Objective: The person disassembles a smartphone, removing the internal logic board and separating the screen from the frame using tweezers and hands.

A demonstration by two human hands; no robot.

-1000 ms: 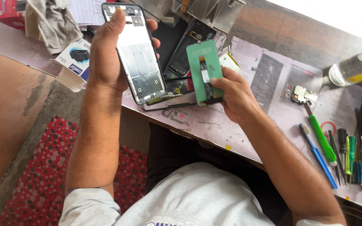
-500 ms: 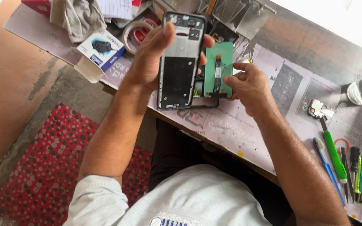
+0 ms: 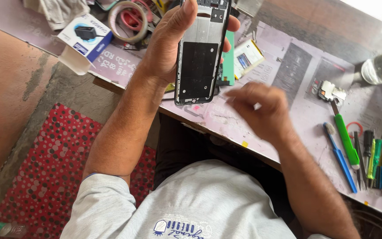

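Two hands are busy, only one gripping. The left hand (image 3: 171, 42) has its fingers (image 3: 231, 24) wrapped round the edges of a bare phone frame (image 3: 201, 51), held upright above the surface (image 3: 288, 79). The right hand (image 3: 261, 110) hovers blurred and empty, fingers loosely curled, just below the frame. That edge-only grip looks risky: a twist could let the thin frame slip onto the clutter or bend. Half a second ago the right hand was holding the green board (image 3: 229, 62) beside the frame; now that board lies on the surface behind it. Screwdrivers (image 3: 345, 141) and a tape roll (image 3: 127, 20) lie further out.
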